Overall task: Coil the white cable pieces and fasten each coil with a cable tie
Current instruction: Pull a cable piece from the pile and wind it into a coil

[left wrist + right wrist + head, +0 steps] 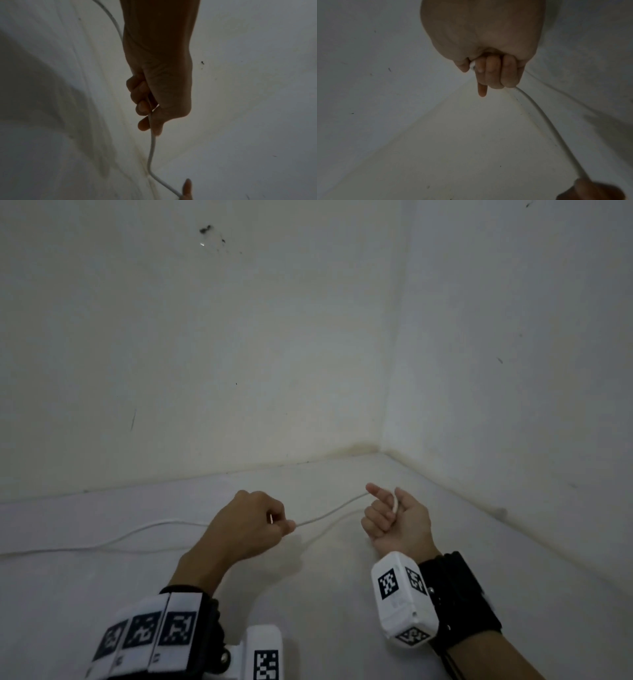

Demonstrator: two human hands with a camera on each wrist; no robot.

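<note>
A pale, bare counter (342,594) runs into a corner where two off-white walls (205,354) meet, the left wall bearing a few dark scuffs. The left hand (246,525) is curled knuckles-up, its grip pinching the white cable (325,513) between thumb and fingers (142,106). From that grip the cable runs in the air across a short gap to the right hand (397,520), which is turned palm-up with fingers (508,73) curled round the cable, the forefinger pointing out straight. Behind the left grip the rest of the cable trails away to the left, lying on the counter.
</note>
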